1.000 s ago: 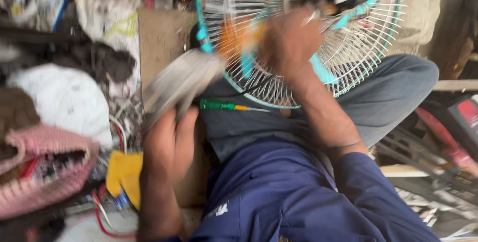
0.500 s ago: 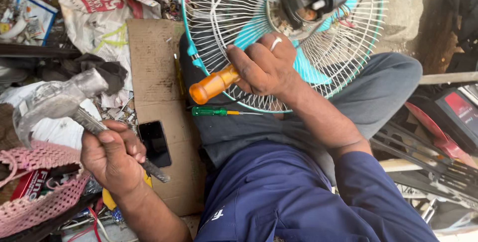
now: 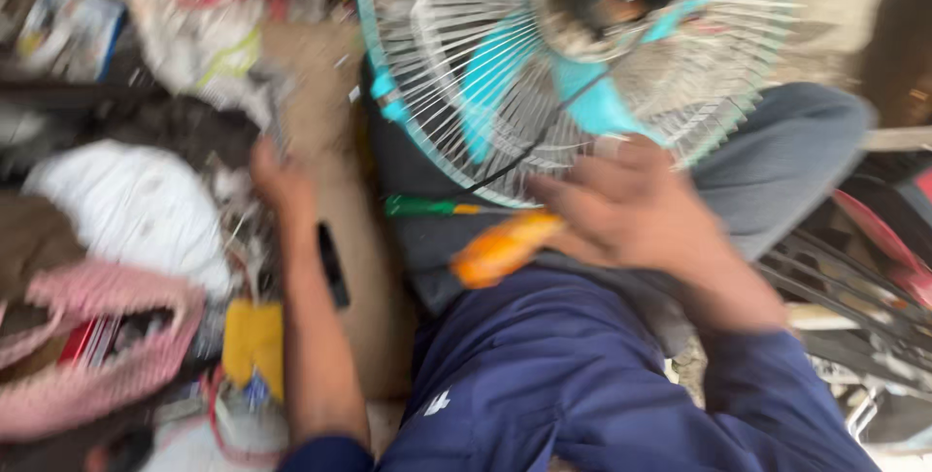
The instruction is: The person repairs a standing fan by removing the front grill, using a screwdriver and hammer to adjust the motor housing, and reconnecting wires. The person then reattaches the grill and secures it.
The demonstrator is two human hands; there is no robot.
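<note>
Right hand (image 3: pixel 641 215) grip wraps an orange screwdriver handle (image 3: pixel 500 249); left hand (image 3: pixel 277 176) grip blurred, cannot tell

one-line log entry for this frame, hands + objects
right hand: holds orange-handled screwdriver | left hand: grips blurred tool | fan grille on lap

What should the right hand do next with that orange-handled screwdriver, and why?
Probably lift the screwdriver back up to the fan grille: the right hand holds it low over the lap, off the fan, while the left hand reaches into the clutter beside it.
</note>
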